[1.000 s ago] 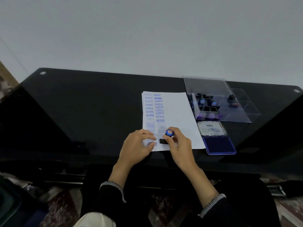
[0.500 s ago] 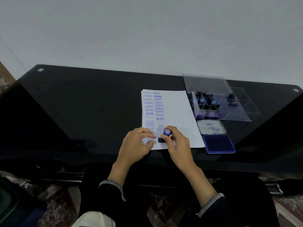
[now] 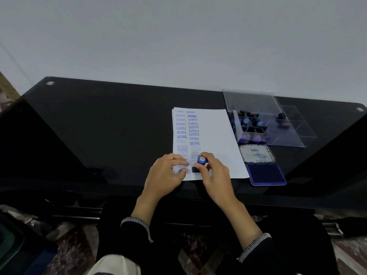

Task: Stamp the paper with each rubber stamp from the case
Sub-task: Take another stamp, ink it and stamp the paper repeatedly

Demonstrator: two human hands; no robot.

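A person's right hand (image 3: 215, 175) pinches the blue knob of a rubber stamp (image 3: 201, 163) and presses it upright onto the near edge of the paper (image 3: 216, 139), its dark rectangular base running roughly nine to three o'clock, in line with the printed rows. The left hand (image 3: 167, 175), fingers loosely spread and gripping nothing, rests on the sheet at the stamp's nine o'clock. The stamp looks light and rigid, best held by its knob; the thin sheet would likely slide on the glossy black table (image 3: 99, 126). At two o'clock sit the clear case (image 3: 264, 120) and an open ink pad (image 3: 265, 172).
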